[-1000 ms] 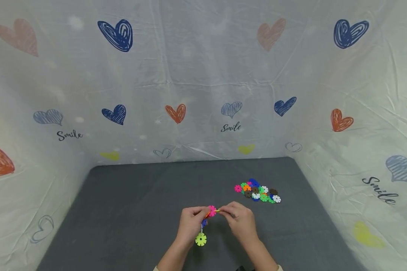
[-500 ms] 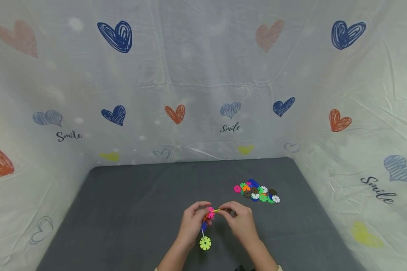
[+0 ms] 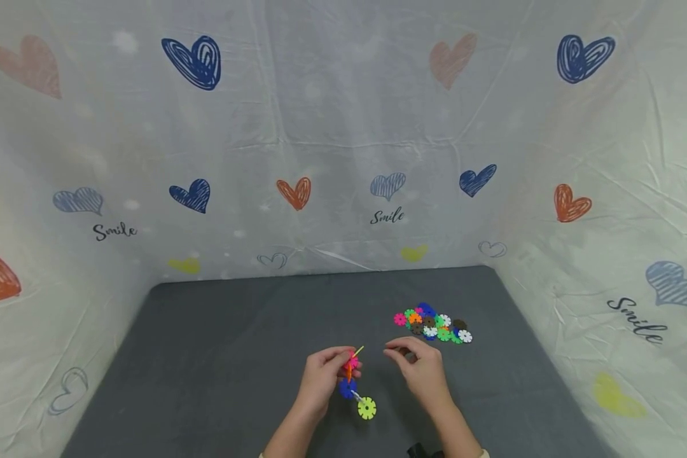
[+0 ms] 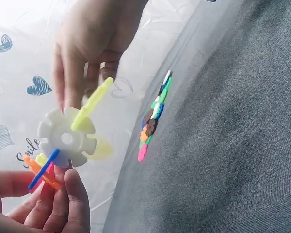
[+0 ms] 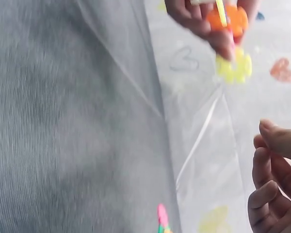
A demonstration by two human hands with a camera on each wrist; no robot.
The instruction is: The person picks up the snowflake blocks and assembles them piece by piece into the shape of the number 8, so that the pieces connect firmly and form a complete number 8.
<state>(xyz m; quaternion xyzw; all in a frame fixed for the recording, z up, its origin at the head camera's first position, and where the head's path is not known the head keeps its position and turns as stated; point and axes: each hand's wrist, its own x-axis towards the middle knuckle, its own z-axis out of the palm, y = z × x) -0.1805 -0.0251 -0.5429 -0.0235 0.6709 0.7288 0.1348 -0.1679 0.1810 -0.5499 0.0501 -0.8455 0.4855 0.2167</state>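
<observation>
My left hand [image 3: 319, 381] pinches a chain of slotted plastic snowflake discs by its pink disc [image 3: 352, 361]. A yellow disc [image 3: 359, 350] juts edge-on from the top. Below the pink one come an orange disc [image 3: 349, 372], a blue disc [image 3: 348, 388], a white disc [image 4: 63, 133] and, at the hanging end, a yellow-green disc [image 3: 367, 408]. The white disc faces the left wrist camera. My right hand [image 3: 426, 372] hangs apart to the right of the chain. Its fingers are loosely bent with nothing visible between them, also in the right wrist view.
A pile of multicoloured snowflake discs [image 3: 429, 321] lies on the dark grey table [image 3: 235, 356], beyond my right hand. A pale cloth [image 3: 343, 127] printed with hearts surrounds the table's back and sides. A black object [image 3: 418, 450] shows at the bottom edge.
My right hand has let go of the yellow disc and moved right, away from the chain. The chain's lower end has swung rightward, with the yellow-green disc now farther right.
</observation>
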